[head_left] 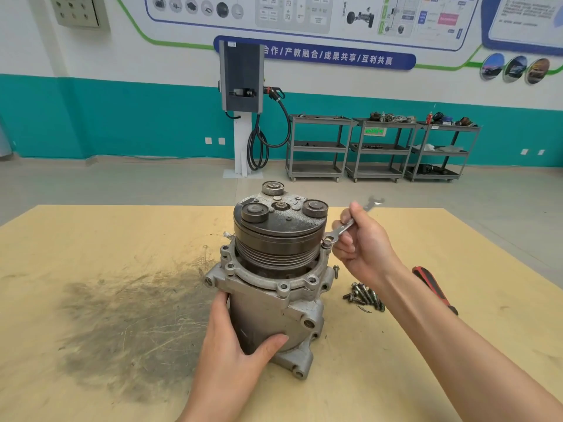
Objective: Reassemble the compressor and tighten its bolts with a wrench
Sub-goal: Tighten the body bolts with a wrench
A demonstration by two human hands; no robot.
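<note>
The grey metal compressor (274, 287) stands upright on the yellow table (91, 239), its dark pulley on top. My left hand (234, 342) grips the lower body of the compressor from the left, thumb across the front. My right hand (362, 248) holds a silver open-end wrench (347, 226), whose lower jaw sits on a bolt (326, 242) at the right side of the flange. The wrench's far end sticks up past my fingers.
Several loose bolts (365, 296) lie on the table right of the compressor, with one single bolt (336, 271) nearer the housing. A red-and-black screwdriver (432, 287) lies under my right forearm. A dark grease smear (122, 324) covers the table's left part. Metal carts (380, 147) stand by the far wall.
</note>
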